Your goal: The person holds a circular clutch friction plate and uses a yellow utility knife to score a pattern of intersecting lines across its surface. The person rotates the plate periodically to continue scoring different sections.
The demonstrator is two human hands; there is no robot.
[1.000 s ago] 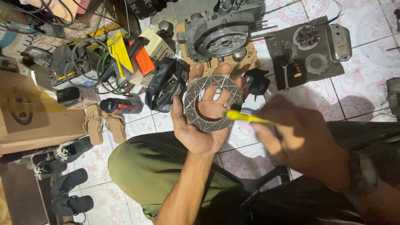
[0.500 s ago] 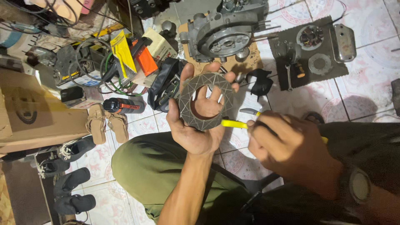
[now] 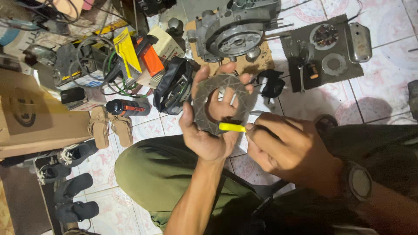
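Left hand [image 3: 209, 130] is gripping the grey ring-shaped disc [image 3: 217, 104], fingers wrapped around it; right hand [image 3: 283, 150] is clenching a yellow-handled tool [image 3: 231, 127] against the disc's near edge.

Left hand [image 3: 212, 126] raised palm-up with fingers spread in an open grip; right hand [image 3: 285, 150] fisted beside it.

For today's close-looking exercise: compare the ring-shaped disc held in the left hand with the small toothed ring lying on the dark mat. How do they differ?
The disc is larger and rests in the left hand, raised off the floor; the toothed ring is smaller and lies flat on the dark mat. The disc is dull grey with a faint line pattern, while the toothed ring looks paler and plain. The right hand holds a yellow tool against the disc; nothing touches the toothed ring. Both are flat rings with open centres.
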